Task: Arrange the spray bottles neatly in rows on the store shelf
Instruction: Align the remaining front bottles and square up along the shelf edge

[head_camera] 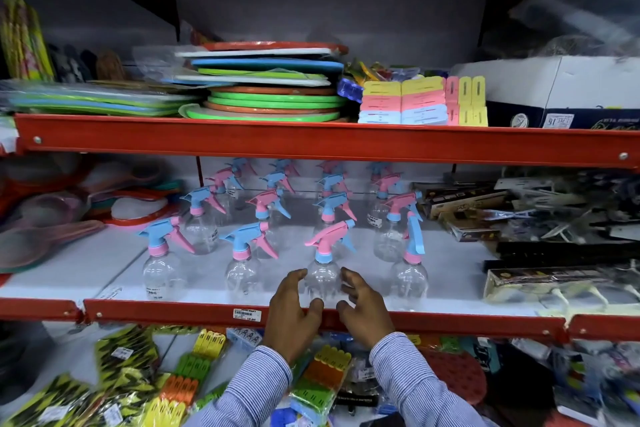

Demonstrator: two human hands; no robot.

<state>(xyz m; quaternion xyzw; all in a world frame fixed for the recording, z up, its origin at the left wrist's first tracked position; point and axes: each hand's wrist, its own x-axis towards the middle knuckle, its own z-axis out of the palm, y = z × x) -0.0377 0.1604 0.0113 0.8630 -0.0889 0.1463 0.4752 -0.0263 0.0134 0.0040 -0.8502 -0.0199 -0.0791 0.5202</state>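
Several clear spray bottles with pink and blue trigger heads stand in rows on the white middle shelf (104, 263). At the front stands a bottle with a pink trigger and blue collar (323, 274). My left hand (294, 308) and my right hand (362, 305) flank its clear body, fingers spread and curved close to its sides without gripping it. Front-row bottles stand to the left (162, 270) (244, 270) and to the right (410, 270); the right one has its trigger pointing toward me.
A red shelf rail (173, 312) with a price tag runs along the front edge. Plastic spoons and bowls (52, 218) lie left, boxed goods (554, 253) right. Stacked plates (273, 87) fill the upper shelf. Clothespin packs (194, 367) lie below.
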